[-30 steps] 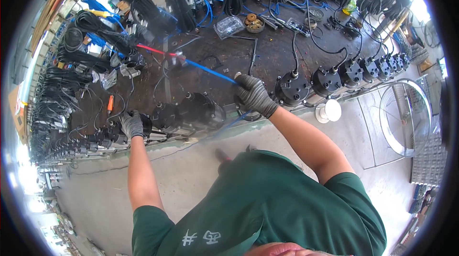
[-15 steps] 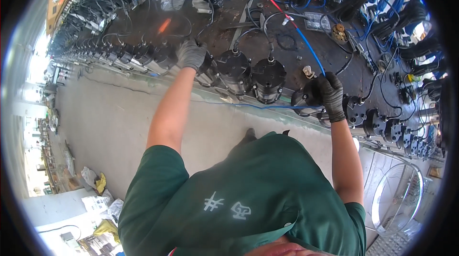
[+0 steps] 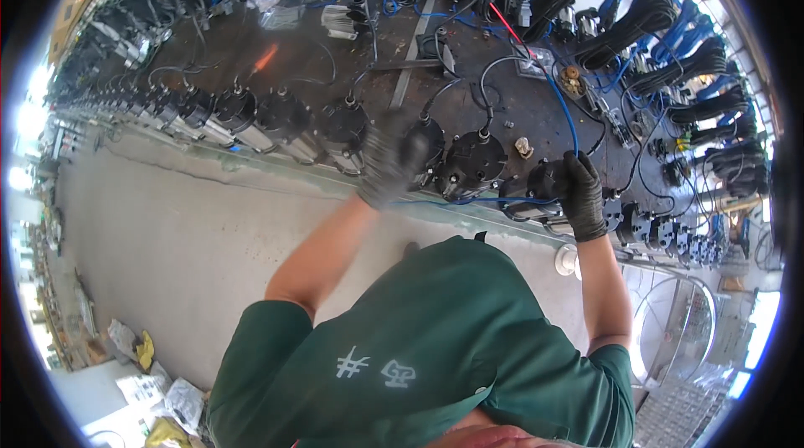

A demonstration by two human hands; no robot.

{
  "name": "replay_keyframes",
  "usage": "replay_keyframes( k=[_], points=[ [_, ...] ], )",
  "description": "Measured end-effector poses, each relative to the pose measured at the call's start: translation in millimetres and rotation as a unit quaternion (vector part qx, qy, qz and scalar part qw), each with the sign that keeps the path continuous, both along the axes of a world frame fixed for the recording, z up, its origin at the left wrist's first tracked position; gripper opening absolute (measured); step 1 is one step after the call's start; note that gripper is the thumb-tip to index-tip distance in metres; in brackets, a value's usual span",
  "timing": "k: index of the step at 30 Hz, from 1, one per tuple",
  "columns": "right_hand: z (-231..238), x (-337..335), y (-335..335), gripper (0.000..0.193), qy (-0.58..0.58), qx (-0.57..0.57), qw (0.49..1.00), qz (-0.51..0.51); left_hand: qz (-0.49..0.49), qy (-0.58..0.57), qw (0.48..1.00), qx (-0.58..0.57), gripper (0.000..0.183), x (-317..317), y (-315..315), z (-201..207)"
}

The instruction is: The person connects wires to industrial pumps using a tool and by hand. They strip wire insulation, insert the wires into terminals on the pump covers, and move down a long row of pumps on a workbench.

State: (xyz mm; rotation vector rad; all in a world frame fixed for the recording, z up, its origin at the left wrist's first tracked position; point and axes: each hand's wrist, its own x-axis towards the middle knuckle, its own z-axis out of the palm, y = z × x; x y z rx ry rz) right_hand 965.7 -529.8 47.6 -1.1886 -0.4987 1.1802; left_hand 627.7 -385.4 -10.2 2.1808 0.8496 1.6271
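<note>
A row of black-capped cylindrical motors (image 3: 471, 165) stands along the near edge of the dark workbench (image 3: 322, 46), with black leads rising from several caps. My left hand (image 3: 388, 162), in a grey glove, is smeared by motion in front of one motor; its fingers cannot be made out. My right hand (image 3: 582, 195), gloved as well, is closed round a blue cord (image 3: 563, 100) that comes down from a red stretch above. Next to it is a tilted motor (image 3: 532, 188). A thin blue wire (image 3: 469, 199) runs leftward from near the right hand across the motors' fronts.
Bundled black cables (image 3: 645, 25) crowd the bench's far and right sides. A round dish of small brass-coloured parts (image 3: 573, 79) and a crumpled pale lump (image 3: 523, 147) lie on the bench. Beyond my right arm stands a round wire guard (image 3: 674, 326). Bags (image 3: 182, 402) lie at lower left.
My left hand has left a motor further left and moved right and nearer to me. My right hand remains closed on the blue cord. The whole view has shifted slightly.
</note>
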Motion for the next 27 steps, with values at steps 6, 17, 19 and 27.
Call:
replay_keyframes(
  k=[6, 17, 19, 27],
  points=[
    [105.6, -54.3, 4.4, 0.014, 0.081, 0.077, 0.986, 0.128, -0.363, 0.231, 0.879, -0.204, 0.057, 49.3, -67.1, -0.6],
    [106.0, 218.1, -30.2, 0.030, -0.823, 0.187, 0.512, 0.160, 0.148, 0.661, 0.554, -0.484, 0.022, -376.7, -60.1, -263.8],
    [63.3, 248.1, -48.5, 0.029, -0.663, -0.014, 0.734, 0.148, 0.361, 0.557, 0.497, -0.559, 0.035, -432.7, -70.4, -231.2],
    [13.6, 73.7, -14.6, 0.020, -0.230, -0.142, 0.931, 0.245, 0.355, 0.250, 0.813, -0.387, 0.021, -359.8, -122.5, -277.1]
  ],
)
